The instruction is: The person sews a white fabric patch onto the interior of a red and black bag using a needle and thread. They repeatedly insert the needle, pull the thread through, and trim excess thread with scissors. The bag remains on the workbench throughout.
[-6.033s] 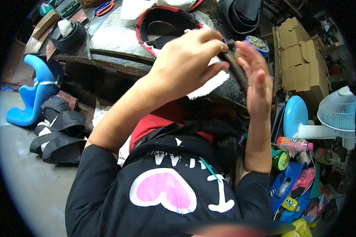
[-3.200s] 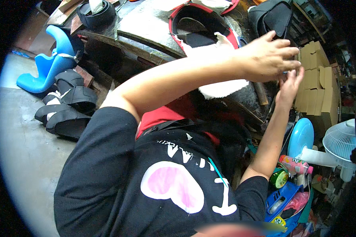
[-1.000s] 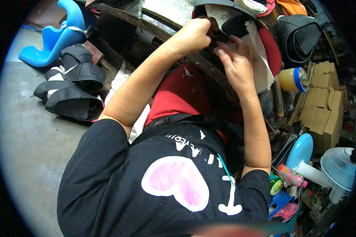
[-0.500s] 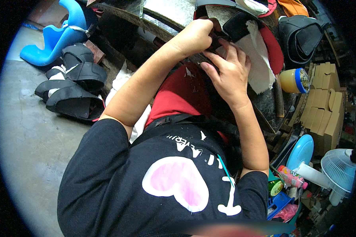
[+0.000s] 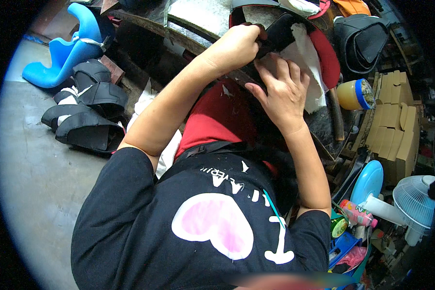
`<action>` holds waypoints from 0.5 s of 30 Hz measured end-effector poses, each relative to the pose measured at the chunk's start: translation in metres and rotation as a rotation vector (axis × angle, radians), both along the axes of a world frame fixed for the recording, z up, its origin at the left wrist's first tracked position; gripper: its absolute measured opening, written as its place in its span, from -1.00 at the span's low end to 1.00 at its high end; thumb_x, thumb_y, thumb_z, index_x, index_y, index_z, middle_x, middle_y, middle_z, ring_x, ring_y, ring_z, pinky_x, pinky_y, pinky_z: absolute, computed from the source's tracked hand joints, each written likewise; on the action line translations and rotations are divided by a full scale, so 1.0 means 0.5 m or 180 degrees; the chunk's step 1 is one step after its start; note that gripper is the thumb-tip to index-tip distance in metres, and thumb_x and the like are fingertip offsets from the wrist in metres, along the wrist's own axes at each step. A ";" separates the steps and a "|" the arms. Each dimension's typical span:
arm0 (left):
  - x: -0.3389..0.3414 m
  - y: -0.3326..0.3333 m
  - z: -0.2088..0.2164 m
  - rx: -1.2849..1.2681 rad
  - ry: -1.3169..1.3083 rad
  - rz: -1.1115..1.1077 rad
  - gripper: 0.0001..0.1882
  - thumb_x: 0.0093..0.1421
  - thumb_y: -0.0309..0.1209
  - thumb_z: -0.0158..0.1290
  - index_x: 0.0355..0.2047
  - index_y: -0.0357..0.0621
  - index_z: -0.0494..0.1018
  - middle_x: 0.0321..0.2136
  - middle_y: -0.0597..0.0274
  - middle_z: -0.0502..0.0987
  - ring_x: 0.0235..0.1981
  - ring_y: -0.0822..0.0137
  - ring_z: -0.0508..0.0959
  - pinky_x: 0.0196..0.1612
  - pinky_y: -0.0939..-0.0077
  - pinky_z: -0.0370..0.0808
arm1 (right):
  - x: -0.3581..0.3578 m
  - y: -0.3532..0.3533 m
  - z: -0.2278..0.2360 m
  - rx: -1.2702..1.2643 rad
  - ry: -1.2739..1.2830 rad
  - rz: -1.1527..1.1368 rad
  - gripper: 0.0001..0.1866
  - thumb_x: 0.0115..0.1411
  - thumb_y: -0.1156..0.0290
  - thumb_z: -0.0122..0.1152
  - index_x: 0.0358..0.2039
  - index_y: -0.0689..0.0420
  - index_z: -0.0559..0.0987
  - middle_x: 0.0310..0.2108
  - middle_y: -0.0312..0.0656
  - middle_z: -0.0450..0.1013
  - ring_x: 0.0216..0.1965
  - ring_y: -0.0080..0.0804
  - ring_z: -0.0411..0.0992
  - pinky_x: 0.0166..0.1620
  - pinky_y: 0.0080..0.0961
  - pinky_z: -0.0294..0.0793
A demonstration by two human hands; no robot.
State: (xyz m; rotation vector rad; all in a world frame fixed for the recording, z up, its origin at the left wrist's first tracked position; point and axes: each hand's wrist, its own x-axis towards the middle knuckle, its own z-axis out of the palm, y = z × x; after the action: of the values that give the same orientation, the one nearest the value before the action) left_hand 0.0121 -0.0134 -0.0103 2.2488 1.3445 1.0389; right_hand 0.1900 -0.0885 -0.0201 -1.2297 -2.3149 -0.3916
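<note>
At the bench edge my left hand (image 5: pixel 240 43) is closed, its fingers curled at the near edge of a black piece (image 5: pixel 281 33). What it pinches is hidden under the fingers. My right hand (image 5: pixel 283 92) lies just right of it, thumb apart and fingers extended, the fingertips resting by the same piece. Beneath and beside it is off-white lining material (image 5: pixel 315 99) with a ragged edge. A curved red padded part (image 5: pixel 327 60) borders this lining on the right.
Stacked black curved pieces (image 5: pixel 89 128) and a blue moulded form (image 5: pixel 65 55) stand at left. On the right are more black pieces (image 5: pixel 360 41), a blue-rimmed jar (image 5: pixel 350 95), a wooden stick (image 5: pixel 337 116), tan boxes (image 5: pixel 394 128) and a fan (image 5: pixel 413 203).
The right hand has shifted slightly down and right, its fingers now flatter and closer to the lining. The left hand stays closed at nearly the same place. The whole view has tilted slightly.
</note>
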 end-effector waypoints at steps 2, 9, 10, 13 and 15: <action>0.003 -0.005 0.004 -0.0201 -0.0007 0.0039 -0.72 0.24 -0.45 -0.02 -0.07 -0.27 0.51 -0.23 -0.21 0.60 -0.11 -0.17 0.59 -0.03 0.11 0.53 | 0.008 -0.006 0.019 -0.0154 0.0229 0.0196 -0.56 0.06 -0.10 0.33 -0.19 -0.06 0.70 0.10 -0.29 0.43 0.15 -0.24 0.28 0.16 -0.21 0.19; 0.024 -0.034 0.009 -0.0318 0.0065 -0.0101 -0.69 0.33 -0.26 -0.02 -0.14 -0.28 0.48 -0.34 -0.23 0.60 -0.20 -0.20 0.60 -0.10 0.01 0.51 | 0.097 0.068 0.099 0.0853 0.0735 -0.0250 -0.34 -0.01 0.14 0.48 0.15 -0.14 0.51 0.03 -0.20 0.43 0.12 -0.10 0.30 0.18 -0.20 0.30; 0.025 -0.031 0.013 -0.0226 0.0087 -0.0154 -0.69 0.33 -0.26 -0.02 -0.15 -0.28 0.48 -0.35 -0.23 0.60 -0.21 -0.20 0.60 -0.11 0.00 0.51 | 0.105 0.089 0.102 0.0870 0.0766 -0.0237 -0.29 0.00 0.19 0.47 0.21 -0.15 0.45 0.03 -0.18 0.43 0.10 -0.08 0.34 0.14 -0.19 0.35; 0.021 -0.013 0.034 -0.0142 0.0255 -0.0207 -0.71 0.34 -0.26 0.00 -0.19 -0.29 0.46 -0.38 -0.22 0.59 -0.23 -0.20 0.60 -0.12 -0.03 0.50 | 0.135 0.120 0.102 -0.0392 0.1244 -0.0530 -0.38 0.22 0.40 0.32 0.29 -0.07 0.38 0.07 -0.05 0.47 0.06 -0.15 0.49 0.05 -0.28 0.50; 0.015 -0.001 0.053 0.0184 0.0335 -0.0170 -0.72 0.33 -0.26 0.01 -0.21 -0.29 0.45 -0.36 -0.20 0.59 -0.21 -0.20 0.59 -0.12 -0.01 0.50 | 0.145 0.137 0.093 -0.0986 0.1798 -0.0509 -0.40 0.26 0.48 0.25 0.31 -0.05 0.36 0.06 -0.01 0.49 0.04 -0.21 0.53 0.00 -0.31 0.55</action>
State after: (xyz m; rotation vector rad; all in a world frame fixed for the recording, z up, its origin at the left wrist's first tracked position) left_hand 0.0198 -0.0139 0.0160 2.3986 1.3035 0.9657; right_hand 0.2627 -0.0198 0.0265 -1.4486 -1.8342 0.2524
